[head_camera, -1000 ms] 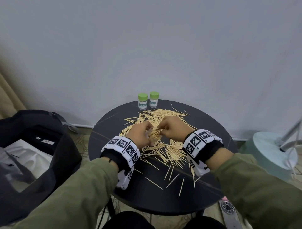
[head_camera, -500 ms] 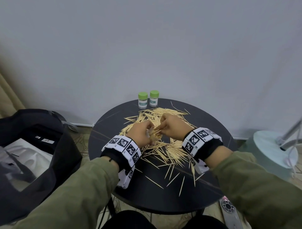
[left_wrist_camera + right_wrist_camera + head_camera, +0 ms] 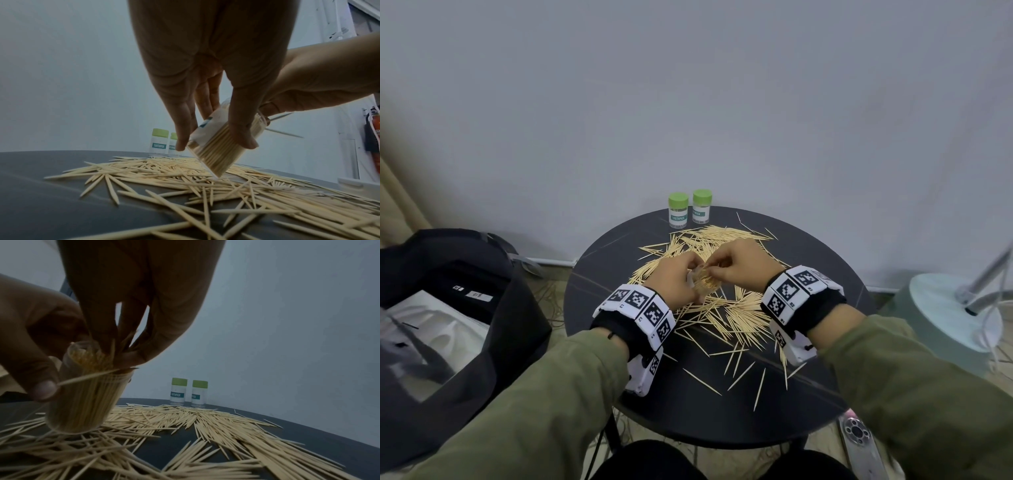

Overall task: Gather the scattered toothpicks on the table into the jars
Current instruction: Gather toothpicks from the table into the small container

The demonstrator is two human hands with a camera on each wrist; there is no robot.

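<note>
Our left hand grips the tilted open jar between fingers and thumb. Our right hand pinches toothpicks at its mouth, fingertips bunched together.

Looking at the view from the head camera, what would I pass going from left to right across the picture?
Black bag → left hand → right hand → pale green lamp base.

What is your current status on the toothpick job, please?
Left hand grips the open jar, tilted, nearly full. Right hand feeds toothpicks into its mouth. Many loose toothpicks on the table. Nothing in the way.
</note>
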